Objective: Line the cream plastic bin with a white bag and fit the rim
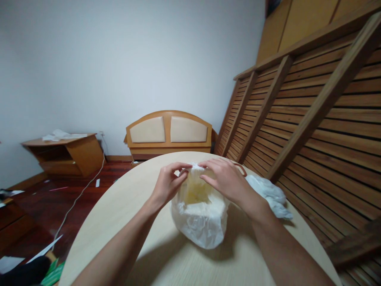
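Observation:
A white translucent plastic bag [205,228] stands on the round pale table [143,238] in front of me. Something yellow [196,190] shows inside its upper part; I cannot make out its kind. My left hand [172,178] pinches the bag's gathered far rim from the left, thumb and fingers pressed on the plastic. From the right, my right hand [222,176] holds the same rim, its fingertips close to those of the left. The bag's bottom appears to rest on the tabletop.
A crumpled white bag [268,194] lies at the table's right, near a brown strap-like loop [240,169]. Tall wooden slats [297,131] lean along the right side. Behind stand a headboard [169,131] and, at left, a low cabinet [68,155]. A cable [80,194] crosses the floor.

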{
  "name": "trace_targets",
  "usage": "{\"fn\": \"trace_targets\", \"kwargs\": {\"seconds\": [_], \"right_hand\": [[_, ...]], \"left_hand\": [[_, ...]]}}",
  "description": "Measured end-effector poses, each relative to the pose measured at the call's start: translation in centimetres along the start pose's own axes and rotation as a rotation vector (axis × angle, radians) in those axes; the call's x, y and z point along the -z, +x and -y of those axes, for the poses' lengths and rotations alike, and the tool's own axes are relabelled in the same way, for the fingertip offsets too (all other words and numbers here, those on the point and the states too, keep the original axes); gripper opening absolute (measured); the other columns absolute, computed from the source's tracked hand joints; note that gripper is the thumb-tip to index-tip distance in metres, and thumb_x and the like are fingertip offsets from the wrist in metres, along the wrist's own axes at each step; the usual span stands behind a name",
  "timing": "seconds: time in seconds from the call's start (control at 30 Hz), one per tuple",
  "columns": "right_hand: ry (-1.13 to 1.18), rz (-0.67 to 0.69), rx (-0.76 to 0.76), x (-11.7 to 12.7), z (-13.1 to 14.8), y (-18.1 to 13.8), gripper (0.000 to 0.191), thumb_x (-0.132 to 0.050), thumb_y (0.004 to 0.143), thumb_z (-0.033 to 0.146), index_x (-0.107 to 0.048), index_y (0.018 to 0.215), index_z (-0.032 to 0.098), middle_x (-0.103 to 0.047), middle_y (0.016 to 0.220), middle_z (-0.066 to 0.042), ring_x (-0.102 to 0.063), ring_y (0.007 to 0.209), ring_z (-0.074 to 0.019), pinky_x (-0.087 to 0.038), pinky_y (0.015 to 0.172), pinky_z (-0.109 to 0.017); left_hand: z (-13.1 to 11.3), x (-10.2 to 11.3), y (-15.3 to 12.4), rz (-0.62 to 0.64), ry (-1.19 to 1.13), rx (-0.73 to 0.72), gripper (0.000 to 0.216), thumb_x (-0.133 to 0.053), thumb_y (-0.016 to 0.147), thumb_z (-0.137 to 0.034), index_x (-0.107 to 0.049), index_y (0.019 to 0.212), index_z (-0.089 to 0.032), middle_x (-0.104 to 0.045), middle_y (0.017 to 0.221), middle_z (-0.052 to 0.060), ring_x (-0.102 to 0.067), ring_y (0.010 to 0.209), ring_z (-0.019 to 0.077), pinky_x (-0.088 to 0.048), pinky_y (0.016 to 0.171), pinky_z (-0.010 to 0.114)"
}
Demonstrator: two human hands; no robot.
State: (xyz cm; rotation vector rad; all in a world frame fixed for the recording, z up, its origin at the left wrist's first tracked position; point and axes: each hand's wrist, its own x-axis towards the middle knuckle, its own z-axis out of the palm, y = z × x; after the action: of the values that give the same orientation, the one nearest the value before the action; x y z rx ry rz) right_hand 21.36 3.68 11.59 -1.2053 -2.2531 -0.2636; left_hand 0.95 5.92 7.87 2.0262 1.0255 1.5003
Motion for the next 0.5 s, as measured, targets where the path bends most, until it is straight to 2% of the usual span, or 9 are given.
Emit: {"fn": "trace_targets", "kwargs": {"seconds": [0.1, 0.2, 0.3, 0.43, 0.5], "right_hand": [[-0.024, 0.034, -0.074, 0.1, -0.4, 0.0, 0.025, -0.064, 0.09, 0.017, -0.07, 0.114, 0.023, -0.076, 0.111, -0.005, -0.069, 0.105, -0.0228, -0.048, 0.094, -0.036], [-0.061, 0.057, -0.169, 0.5, -0.9, -0.2, 0.026, -0.06, 0.093, 0.019, -0.071, 0.116, 0.024, -0.077, 0.109, -0.007, -0.071, 0.101, -0.0231, -0.05, 0.088, -0.034], [-0.093, 0.086, -0.226, 0.7, -0.9, -0.6, 0.025, -0.058, 0.093, 0.02, -0.072, 0.113, 0.023, -0.077, 0.109, -0.008, -0.07, 0.103, -0.0239, -0.05, 0.089, -0.034], [-0.085, 0.049, -0.147, 0.7, -0.3, -0.7, 0.03, -0.066, 0.088, 0.021, -0.068, 0.118, 0.02, -0.072, 0.12, -0.009, -0.066, 0.112, -0.0257, -0.048, 0.097, -0.037], [-0.067, 0.018, -0.097, 0.5, 0.0, -0.5, 0.03, -0.068, 0.088, 0.024, -0.068, 0.118, 0.021, -0.072, 0.12, -0.008, -0.066, 0.111, -0.0253, -0.048, 0.096, -0.037]], "left_hand": [[-0.2, 0.0, 0.0, 0.002, -0.016, -0.008, 0.02, -0.061, 0.083, -0.02, -0.077, 0.095, -0.019, -0.078, 0.096, 0.006, -0.07, 0.084, 0.0177, -0.053, 0.062, 0.022], [-0.2, 0.0, 0.0, -0.032, 0.026, -0.004, 0.019, -0.061, 0.083, -0.02, -0.077, 0.094, -0.019, -0.078, 0.093, 0.006, -0.069, 0.08, 0.0172, -0.052, 0.06, 0.023], [-0.1, 0.0, 0.0, -0.053, 0.055, -0.011, 0.018, -0.061, 0.083, -0.02, -0.077, 0.093, -0.019, -0.078, 0.092, 0.006, -0.069, 0.079, 0.0169, -0.051, 0.06, 0.022], [-0.1, -0.1, -0.1, -0.032, 0.035, -0.022, 0.019, -0.061, 0.084, -0.021, -0.076, 0.094, -0.019, -0.077, 0.094, 0.006, -0.068, 0.079, 0.0167, -0.049, 0.054, 0.02], [-0.3, -0.1, -0.1, -0.023, 0.019, -0.026, 0.019, -0.061, 0.084, -0.021, -0.076, 0.095, -0.019, -0.076, 0.094, 0.006, -0.068, 0.078, 0.0164, -0.048, 0.053, 0.019]]}}
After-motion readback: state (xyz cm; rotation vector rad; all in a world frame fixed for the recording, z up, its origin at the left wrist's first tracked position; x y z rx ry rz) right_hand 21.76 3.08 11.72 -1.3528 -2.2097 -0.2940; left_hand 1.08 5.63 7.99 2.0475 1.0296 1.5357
